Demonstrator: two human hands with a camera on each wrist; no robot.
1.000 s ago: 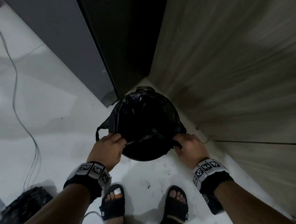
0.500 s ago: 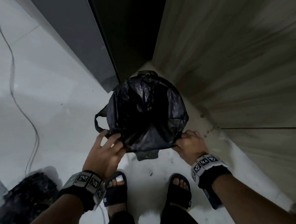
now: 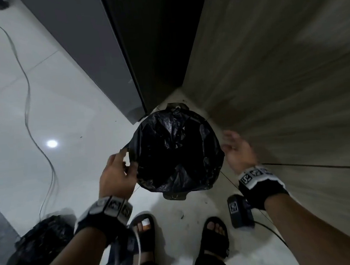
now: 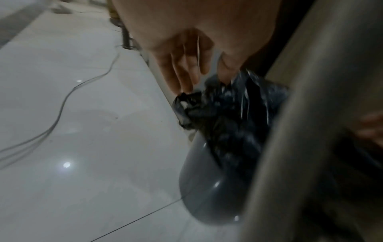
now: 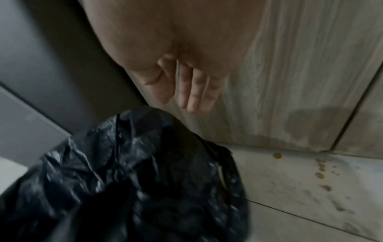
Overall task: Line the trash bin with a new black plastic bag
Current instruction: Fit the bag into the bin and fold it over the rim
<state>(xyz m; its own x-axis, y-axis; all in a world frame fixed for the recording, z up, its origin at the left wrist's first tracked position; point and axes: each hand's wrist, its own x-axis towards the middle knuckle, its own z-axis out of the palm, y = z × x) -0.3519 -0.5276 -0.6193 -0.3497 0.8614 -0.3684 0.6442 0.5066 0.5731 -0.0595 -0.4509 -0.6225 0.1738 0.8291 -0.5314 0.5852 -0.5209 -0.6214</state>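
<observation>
Far left of the head view: a thin cable (image 3: 27, 95) snakes down the white floor (image 3: 69, 110) to a crumpled black bag bundle (image 3: 39, 243) in the lower left corner. Your left hand (image 3: 116, 175) sits left of centre at the bin's left edge; in the left wrist view its fingers (image 4: 182, 72) are spread and fairly straight, tips at the bag's loop handle (image 4: 183, 104), thumb tip against the plastic. Blurry, so can't tell whether it actually pinches. Centre frame: the black plastic bag (image 3: 177, 150) is draped over the mouth of the trash bin (image 4: 207, 188), grey wall showing below the plastic in the left wrist view. Bin stands on the floor in the corner between a grey panel (image 3: 90, 55) and the wood-grain wall (image 3: 279, 73). Right of centre: your right hand (image 3: 238, 151) is off the bag, just beside its right edge, fingers straight and apart, holding nothing. Bottom of frame: your feet in black sandals (image 3: 215, 237).
</observation>
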